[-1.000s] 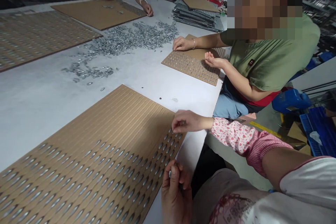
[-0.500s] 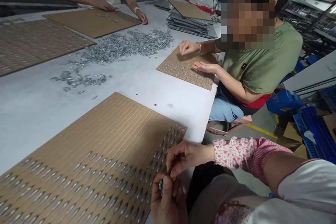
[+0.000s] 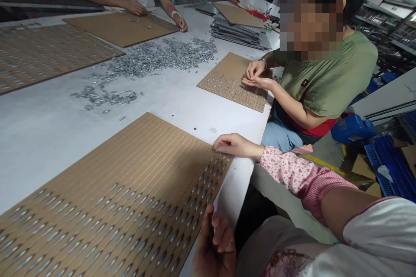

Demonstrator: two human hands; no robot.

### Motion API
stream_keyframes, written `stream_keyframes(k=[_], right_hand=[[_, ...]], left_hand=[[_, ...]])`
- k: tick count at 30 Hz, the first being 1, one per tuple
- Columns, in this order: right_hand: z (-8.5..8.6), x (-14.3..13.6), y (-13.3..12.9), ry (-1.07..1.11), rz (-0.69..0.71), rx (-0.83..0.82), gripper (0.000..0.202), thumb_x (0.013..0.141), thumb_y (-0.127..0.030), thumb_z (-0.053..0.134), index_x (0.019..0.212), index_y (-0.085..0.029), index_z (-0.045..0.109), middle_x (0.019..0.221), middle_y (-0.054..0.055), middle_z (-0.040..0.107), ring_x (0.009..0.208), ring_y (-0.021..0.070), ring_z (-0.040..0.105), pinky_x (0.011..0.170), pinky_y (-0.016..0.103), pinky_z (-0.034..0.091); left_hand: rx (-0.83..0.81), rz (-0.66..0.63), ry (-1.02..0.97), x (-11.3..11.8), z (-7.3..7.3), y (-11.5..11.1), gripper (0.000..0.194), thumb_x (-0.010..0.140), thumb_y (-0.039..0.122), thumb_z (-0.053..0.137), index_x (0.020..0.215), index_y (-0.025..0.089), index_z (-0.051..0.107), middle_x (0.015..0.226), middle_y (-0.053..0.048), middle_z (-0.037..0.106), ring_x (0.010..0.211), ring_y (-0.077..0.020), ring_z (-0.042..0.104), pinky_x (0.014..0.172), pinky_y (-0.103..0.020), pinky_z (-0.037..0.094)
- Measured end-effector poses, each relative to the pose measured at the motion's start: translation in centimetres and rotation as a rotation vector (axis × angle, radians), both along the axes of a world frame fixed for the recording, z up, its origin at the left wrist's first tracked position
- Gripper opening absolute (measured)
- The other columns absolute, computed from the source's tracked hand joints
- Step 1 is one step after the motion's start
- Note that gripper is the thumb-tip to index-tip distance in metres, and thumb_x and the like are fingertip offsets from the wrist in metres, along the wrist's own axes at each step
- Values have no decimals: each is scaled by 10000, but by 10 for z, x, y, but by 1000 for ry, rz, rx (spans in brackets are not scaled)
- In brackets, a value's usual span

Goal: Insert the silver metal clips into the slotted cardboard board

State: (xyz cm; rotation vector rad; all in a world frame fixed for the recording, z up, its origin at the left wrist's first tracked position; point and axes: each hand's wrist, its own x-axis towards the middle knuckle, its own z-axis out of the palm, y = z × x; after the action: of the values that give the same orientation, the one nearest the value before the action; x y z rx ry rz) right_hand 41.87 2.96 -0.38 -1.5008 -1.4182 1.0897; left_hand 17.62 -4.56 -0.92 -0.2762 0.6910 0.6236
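A brown grooved board (image 3: 143, 151) lies on the white table, with rows of small silvery oval metal pieces (image 3: 118, 242) along its near part and right side. My right hand (image 3: 234, 145) is at the board's far right corner, fingers pinched and pointing down; anything between the fingertips is hidden. Beside the board's near right edge my left hand (image 3: 215, 242) is half curled, palm up, in shadow. Small metal pieces in it are barely visible between thumb and fingers.
A loose heap of metal pieces (image 3: 152, 58) spreads across the table. One person's hands (image 3: 256, 75) are over a smaller board (image 3: 224, 69) at right. Another person's hand (image 3: 136, 8) is at a far board (image 3: 107, 28). Stacked panels (image 3: 238, 32) stand behind.
My right hand has moved away from my left hand, up to the board's far corner. My left hand's thumb and fingers have parted somewhat. The person at right has brought both hands together.
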Motion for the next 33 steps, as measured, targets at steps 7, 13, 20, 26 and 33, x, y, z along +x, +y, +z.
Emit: stream_keyframes(k=[7,13,20,26,33], right_hand=[[-18,18,13,-320,72,5,185,835,-290,600,847,-113,652,721,4,634,665,81,533,674,207,393],[-23,14,19,-575,94,115,122,827,-244,612,776,-135,630,699,-6,585,711,99,490,786,248,370],[-27,10,13,-463,-79,143,128,799,-253,627,765,-130,608,686,-17,537,675,91,466,714,233,375],[16,-23,-25,-199,99,142,239,845,-377,589,821,-139,596,688,-12,536,614,88,451,606,229,382],[40,-75,-52,-530,731,352,269,873,-438,557,926,-186,636,906,55,616,888,166,475,851,318,362]], left_hand=[[22,52,116,10,-11,-9,219,888,120,461,936,132,674,764,-35,558,554,-58,491,428,-132,412],[-85,-16,82,7,-2,-5,337,930,103,367,924,124,703,764,-61,624,589,-82,560,540,-183,520],[-54,123,14,1,2,-5,459,920,23,283,1018,141,715,1027,-124,712,981,-173,660,882,-306,530],[-31,281,31,3,12,-2,423,947,81,303,1035,173,706,1120,-109,690,1122,-198,592,942,-374,488],[68,254,52,-1,4,-3,357,941,147,376,1055,258,696,1118,-30,696,1144,-166,574,919,-322,482]])
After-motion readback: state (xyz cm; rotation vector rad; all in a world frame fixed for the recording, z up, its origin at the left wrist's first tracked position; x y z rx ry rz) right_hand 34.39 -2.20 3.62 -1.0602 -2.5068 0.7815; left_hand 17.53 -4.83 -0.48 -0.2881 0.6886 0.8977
